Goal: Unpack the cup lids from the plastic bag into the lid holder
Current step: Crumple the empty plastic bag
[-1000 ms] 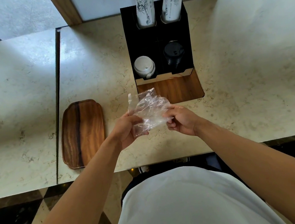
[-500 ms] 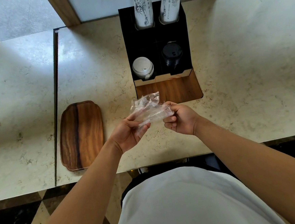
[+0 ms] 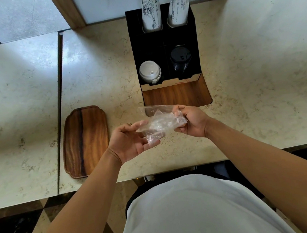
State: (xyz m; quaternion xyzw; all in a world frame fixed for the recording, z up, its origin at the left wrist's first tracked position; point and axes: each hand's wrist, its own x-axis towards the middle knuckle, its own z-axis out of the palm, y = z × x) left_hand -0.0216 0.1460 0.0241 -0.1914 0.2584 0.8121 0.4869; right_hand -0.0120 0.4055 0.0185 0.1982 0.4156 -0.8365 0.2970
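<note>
A crumpled clear plastic bag (image 3: 160, 124) hangs between both hands above the marble counter, with no lids visible inside. My right hand (image 3: 191, 120) grips its right end with curled fingers. My left hand (image 3: 131, 142) lies palm up under the bag's left end, thumb and fingers loosely around the plastic. Behind them stands the black lid holder (image 3: 164, 46). A stack of white lids (image 3: 149, 73) sits in its front left slot and a stack of black lids (image 3: 180, 59) in its front right slot.
Two stacks of printed paper cups (image 3: 150, 8) rise from the holder's back slots. A wooden tray (image 3: 85, 140) lies on the counter (image 3: 256, 70) to the left of my hands. A seam splits off another counter section further left.
The bag has been squeezed into a smaller, flatter bundle. My left hand has turned palm up beneath it, and my right hand has closed tighter on the right end.
</note>
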